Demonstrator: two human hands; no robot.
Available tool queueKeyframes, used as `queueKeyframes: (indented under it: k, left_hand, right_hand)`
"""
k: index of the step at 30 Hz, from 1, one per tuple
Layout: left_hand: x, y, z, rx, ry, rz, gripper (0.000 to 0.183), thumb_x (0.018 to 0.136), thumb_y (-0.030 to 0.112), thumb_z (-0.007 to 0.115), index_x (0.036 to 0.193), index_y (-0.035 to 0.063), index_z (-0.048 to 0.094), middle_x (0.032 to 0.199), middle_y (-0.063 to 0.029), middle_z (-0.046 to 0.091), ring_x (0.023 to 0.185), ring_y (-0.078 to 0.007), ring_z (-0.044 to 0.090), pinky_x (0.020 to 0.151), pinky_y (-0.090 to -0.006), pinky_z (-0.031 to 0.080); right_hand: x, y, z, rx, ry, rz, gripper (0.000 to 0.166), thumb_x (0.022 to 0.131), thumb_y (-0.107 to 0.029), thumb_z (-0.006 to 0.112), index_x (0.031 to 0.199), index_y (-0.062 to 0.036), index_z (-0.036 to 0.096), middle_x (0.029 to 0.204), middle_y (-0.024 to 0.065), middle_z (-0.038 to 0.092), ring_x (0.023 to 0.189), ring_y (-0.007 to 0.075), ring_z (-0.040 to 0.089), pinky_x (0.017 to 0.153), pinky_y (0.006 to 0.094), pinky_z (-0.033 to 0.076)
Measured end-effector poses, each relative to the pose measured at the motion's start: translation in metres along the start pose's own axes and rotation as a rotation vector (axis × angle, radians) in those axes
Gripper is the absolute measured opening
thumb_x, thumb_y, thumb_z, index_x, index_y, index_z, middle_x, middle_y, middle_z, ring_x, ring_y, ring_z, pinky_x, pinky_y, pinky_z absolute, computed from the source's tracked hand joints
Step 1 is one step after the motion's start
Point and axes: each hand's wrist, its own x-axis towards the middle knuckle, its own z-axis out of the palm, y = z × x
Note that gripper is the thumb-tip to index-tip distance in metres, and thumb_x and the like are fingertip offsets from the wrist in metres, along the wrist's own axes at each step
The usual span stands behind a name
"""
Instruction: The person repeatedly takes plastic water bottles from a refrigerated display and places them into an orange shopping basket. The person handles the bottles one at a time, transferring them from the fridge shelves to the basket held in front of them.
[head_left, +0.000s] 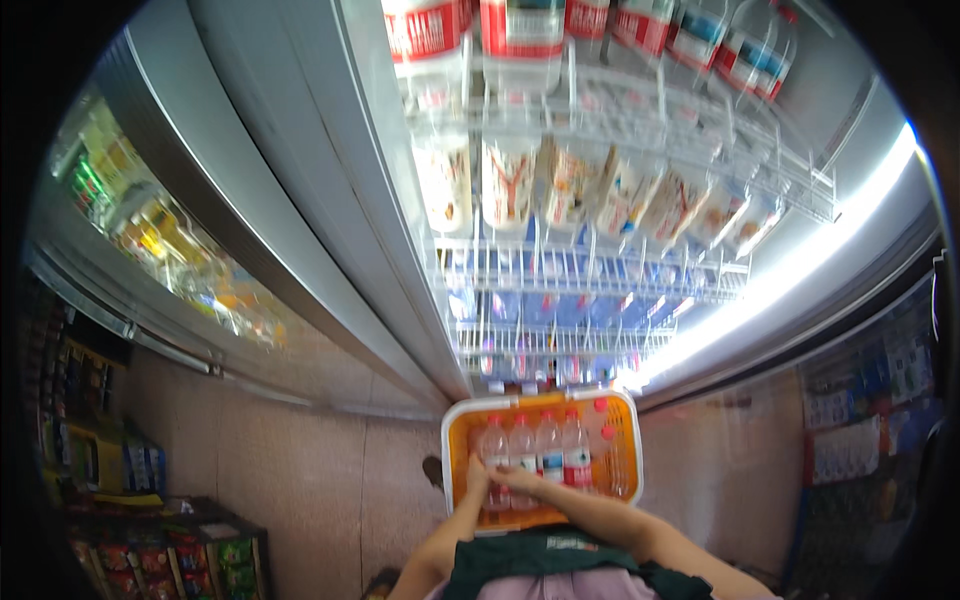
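Below me is an orange plastic basket with a white rim, holding several clear plastic bottles with red caps and red-and-white labels. My left hand reaches into the basket's left part, over the bottles nearest that side. Beside it, my right hand comes in from the right, its fingertips close to my left hand, over the same bottles. Blur and small size hide whether either hand grips a bottle. The basket stands at the foot of an upright refrigerated display cabinet.
White wire shelves in the lit cabinet hold large bottles, printed cartons and blue-toned packs. A grey door frame borders them at left. A rack of colourful packets stands at lower left, and stocked shelves at right.
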Motion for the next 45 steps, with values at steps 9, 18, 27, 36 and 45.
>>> queueKeyframes:
  k: [9,18,27,36,45]
  left_hand:
    - [-0.001,0.084,0.006,0.211,-0.213,0.176,0.045,0.080,0.018,0.064,0.120,0.0016,0.053,0.112,-0.0150,0.061,0.104,-0.0268,0.058,0.087,-0.0340,0.047]
    - [-0.073,0.486,-0.014,-0.153,-0.312,1.065,0.045,0.087,0.002,0.055,0.130,0.0003,0.042,0.130,-0.0116,0.047,0.118,-0.0194,0.047,0.098,-0.0325,0.039]
    - [-0.045,0.648,-0.030,-0.045,-0.191,1.125,0.084,0.076,0.010,0.064,0.143,-0.0018,0.015,0.144,-0.0171,0.029,0.133,-0.0256,0.030,0.109,-0.0374,0.024]
    - [-0.054,0.651,-0.046,-0.102,-0.386,1.076,0.088,0.072,0.004,0.059,0.145,-0.0006,0.010,0.148,-0.0172,0.023,0.137,-0.0268,0.024,0.109,-0.0371,0.024]
    - [-0.114,0.591,-0.056,0.007,0.010,1.694,0.071,0.069,-0.008,0.058,0.134,-0.0005,0.031,0.132,-0.0156,0.037,0.126,-0.0291,0.037,0.106,-0.0374,0.029]
  right_hand:
    - [-0.058,-0.180,-0.060,-0.263,0.041,-0.173,0.051,0.091,-0.029,0.057,0.131,-0.0009,0.046,0.120,0.0103,0.057,0.107,0.0171,0.055,0.090,0.0294,0.046]
    - [-0.248,-0.433,-0.090,-0.086,0.282,-1.073,0.047,0.088,-0.016,0.059,0.130,0.0003,0.046,0.117,0.0107,0.059,0.100,0.0129,0.057,0.086,0.0251,0.046]
    - [-0.207,-0.606,-0.101,-0.339,0.964,-1.263,0.073,0.071,-0.028,0.072,0.127,0.0054,0.041,0.112,0.0188,0.059,0.106,0.0303,0.057,0.091,0.0364,0.043]
    - [-0.208,-0.588,-0.064,-0.371,1.215,-1.199,0.070,0.068,-0.031,0.076,0.122,-0.0004,0.044,0.114,0.0194,0.059,0.108,0.0347,0.056,0.088,0.0423,0.044]
    - [-0.257,-0.498,0.000,-0.327,1.258,-1.762,0.066,0.065,-0.006,0.081,0.120,-0.0018,0.046,0.110,0.0085,0.058,0.101,0.0208,0.058,0.088,0.0330,0.045]
